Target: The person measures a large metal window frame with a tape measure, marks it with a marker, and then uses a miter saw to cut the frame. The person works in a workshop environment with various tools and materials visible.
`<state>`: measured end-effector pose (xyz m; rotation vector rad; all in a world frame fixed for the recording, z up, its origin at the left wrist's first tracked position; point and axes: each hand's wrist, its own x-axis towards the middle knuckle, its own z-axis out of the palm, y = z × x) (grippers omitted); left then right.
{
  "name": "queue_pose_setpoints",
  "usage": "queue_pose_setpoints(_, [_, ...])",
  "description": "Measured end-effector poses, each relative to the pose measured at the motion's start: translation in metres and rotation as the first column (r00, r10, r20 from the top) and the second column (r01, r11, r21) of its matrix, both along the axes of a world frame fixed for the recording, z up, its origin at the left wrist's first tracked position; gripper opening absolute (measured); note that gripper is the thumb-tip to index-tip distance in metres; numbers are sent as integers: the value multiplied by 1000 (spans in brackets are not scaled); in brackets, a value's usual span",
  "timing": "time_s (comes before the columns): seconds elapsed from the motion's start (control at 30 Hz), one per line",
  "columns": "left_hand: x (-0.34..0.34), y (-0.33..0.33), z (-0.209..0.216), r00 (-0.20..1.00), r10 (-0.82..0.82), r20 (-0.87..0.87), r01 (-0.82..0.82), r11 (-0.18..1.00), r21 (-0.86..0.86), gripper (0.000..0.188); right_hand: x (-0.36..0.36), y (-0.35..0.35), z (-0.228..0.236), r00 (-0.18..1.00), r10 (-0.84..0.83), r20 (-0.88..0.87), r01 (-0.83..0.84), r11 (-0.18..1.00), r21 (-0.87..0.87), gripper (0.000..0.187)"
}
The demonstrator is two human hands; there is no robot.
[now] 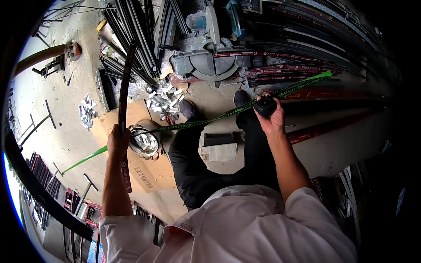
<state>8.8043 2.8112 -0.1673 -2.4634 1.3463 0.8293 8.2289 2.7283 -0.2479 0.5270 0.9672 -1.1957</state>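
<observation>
My left hand (117, 143) is closed around a long dark metal profile (124, 90), which reaches past the hand at both ends. My right hand (276, 119) grips a tape measure (265, 106) with a black case. Its green blade (188, 125) runs out across my lap, passes at my left hand and goes on to the far left. Another green stretch extends right beyond the case. Whether my left fingers also pinch the blade is hidden. Below the blade, beside my left hand, stands a metal pot (156, 153) holding short silvery pieces.
A mitre saw (210, 63) stands ahead, with long profiles (136, 39) stacked at its left and more at its right. Loose cut pieces (164, 100) lie in heaps near my shoe. Cardboard (151, 175) lies under the pot. A dark curved bar (39, 197) crosses the left side.
</observation>
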Motion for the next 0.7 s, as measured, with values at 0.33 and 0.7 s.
queue_pose_setpoints(0.33, [119, -31, -212, 958, -152, 243, 136, 987, 81, 39, 123, 58, -230, 998, 68, -18, -64, 986, 155, 22])
queue_pose_setpoints(0.7, [216, 12, -355, 876, -109, 470, 70, 993, 99, 49, 47, 87, -332, 818, 522, -239, -450, 842, 298, 15])
